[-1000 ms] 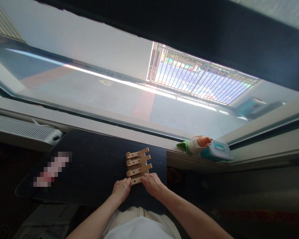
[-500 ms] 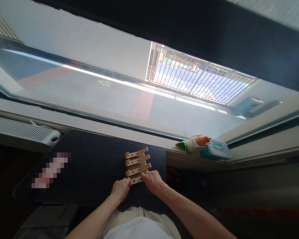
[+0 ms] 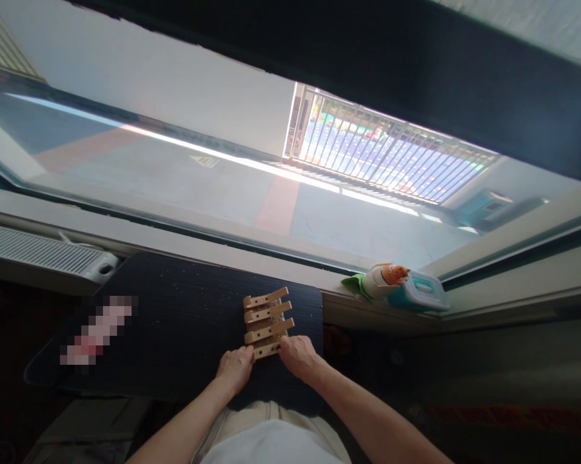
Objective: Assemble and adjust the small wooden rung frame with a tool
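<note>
A small wooden slatted rack (image 3: 262, 332) rests on the dark table in front of me. Several pale bars run across it, with dark dots like screw heads on them and a brownish, textured surface showing between. My left hand (image 3: 236, 367) is closed at the rack's near left corner, fingertips gripping the end of the nearest bar. At the near right end, my right hand (image 3: 298, 354) is curled with thumb and fingers pinched against the same bar. Whether the right fingers hold some small part there is hidden.
The black table (image 3: 188, 322) has pale specks and a blurred-out pinkish patch (image 3: 99, 332) at its left. A white heater (image 3: 43, 251) stands beyond its left end. On the windowsill are a white and orange bottle-like thing (image 3: 385, 280) and a teal lidded box (image 3: 418, 291). A large window lies ahead.
My right hand has shifted slightly right and toward me along the nearest bar, uncovering a bit more of its end. The left hand and the rack stay in place.
</note>
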Motion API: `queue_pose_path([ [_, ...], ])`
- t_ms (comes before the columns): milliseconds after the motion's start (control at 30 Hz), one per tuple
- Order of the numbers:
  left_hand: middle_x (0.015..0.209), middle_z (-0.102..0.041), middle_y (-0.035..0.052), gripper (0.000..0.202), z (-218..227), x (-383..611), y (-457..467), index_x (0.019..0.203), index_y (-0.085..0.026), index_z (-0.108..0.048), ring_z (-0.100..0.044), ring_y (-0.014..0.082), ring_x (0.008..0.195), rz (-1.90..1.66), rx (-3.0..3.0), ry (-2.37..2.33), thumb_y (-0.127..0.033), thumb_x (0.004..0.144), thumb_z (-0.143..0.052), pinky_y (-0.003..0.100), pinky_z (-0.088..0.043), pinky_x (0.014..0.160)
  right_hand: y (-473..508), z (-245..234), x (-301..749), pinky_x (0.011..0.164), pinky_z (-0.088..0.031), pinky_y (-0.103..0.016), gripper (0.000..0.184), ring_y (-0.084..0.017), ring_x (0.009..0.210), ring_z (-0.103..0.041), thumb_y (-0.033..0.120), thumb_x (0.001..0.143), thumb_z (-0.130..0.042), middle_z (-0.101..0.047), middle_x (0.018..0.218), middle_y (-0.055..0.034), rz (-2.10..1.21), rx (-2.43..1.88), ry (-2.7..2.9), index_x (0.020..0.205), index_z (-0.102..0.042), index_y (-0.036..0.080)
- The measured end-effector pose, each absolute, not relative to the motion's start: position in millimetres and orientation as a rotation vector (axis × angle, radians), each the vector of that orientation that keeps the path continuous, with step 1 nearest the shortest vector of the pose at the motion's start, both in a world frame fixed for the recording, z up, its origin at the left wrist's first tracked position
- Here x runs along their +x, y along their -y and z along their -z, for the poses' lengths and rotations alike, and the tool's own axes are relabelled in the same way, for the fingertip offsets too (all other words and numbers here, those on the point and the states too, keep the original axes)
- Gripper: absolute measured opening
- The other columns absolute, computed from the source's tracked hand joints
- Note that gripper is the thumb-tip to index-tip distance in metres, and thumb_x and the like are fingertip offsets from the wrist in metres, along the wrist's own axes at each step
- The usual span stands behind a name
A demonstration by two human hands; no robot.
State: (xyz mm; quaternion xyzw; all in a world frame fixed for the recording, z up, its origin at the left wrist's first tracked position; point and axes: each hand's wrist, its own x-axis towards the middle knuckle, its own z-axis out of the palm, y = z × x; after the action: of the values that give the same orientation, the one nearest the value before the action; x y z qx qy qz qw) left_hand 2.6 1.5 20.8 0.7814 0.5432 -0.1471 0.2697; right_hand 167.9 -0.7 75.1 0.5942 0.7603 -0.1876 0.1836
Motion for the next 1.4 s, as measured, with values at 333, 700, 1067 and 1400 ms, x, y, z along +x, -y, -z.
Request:
queue_pose_path([
  [333, 0.096, -0.064, 0.0056, 0.03, -18, 2, -1, 0.093, -0.02, -0.056, -0.06, 0.0197, 0.089, 0.373, 2.108, -1.485, -0.025, 0.084, -0.028, 0.032, -0.041, 0.076, -6, -90, 161, 0.061, -0.047, -0.03, 0.022, -0.022, 0.077, -0.063, 0.007, 0.078, -0.041, -0.066, 0.084, -0.0105, 0.488, 1.479, -2.302, 0.081, -0.062, 0.013],
  [700, 0.094, -0.064, 0.0056, 0.026, -19, 3, 0, 0.091, -0.02, -0.056, -0.059, 0.0193, 0.089, 0.377, 2.105, -1.468, -0.022, 0.081, -0.033, 0.032, -0.039, 0.079, -4, -71, 168, 0.063, -0.048, -0.027, 0.022, -0.02, 0.076, -0.064, 0.013, 0.08, -0.041, -0.068, 0.079, -0.0096, 0.545, 1.627, -2.187, 0.081, -0.063, 0.014],
  [1067, 0.095, -0.064, 0.0055, 0.026, -18, 2, -1, 0.092, -0.02, -0.056, -0.06, 0.0192, 0.089, 0.363, 2.094, -1.493, -0.022, 0.081, -0.032, 0.031, -0.041, 0.077, -4, -86, 166, 0.063, -0.048, -0.029, 0.023, -0.02, 0.077, -0.063, 0.009, 0.079, -0.041, -0.067, 0.086, -0.0103, 0.462, 1.492, -2.321, 0.089, -0.061, 0.015],
  [1400, 0.095, -0.063, 0.0065, 0.028, -19, 2, 1, 0.092, -0.019, -0.056, -0.06, 0.0201, 0.088, 0.388, 2.125, -1.466, -0.021, 0.082, -0.03, 0.033, -0.041, 0.077, -3, -83, 166, 0.065, -0.048, -0.028, 0.026, -0.02, 0.079, -0.063, 0.008, 0.08, -0.037, -0.068, 0.083, -0.0099, 0.574, 1.506, -2.247, 0.086, -0.062, 0.013],
])
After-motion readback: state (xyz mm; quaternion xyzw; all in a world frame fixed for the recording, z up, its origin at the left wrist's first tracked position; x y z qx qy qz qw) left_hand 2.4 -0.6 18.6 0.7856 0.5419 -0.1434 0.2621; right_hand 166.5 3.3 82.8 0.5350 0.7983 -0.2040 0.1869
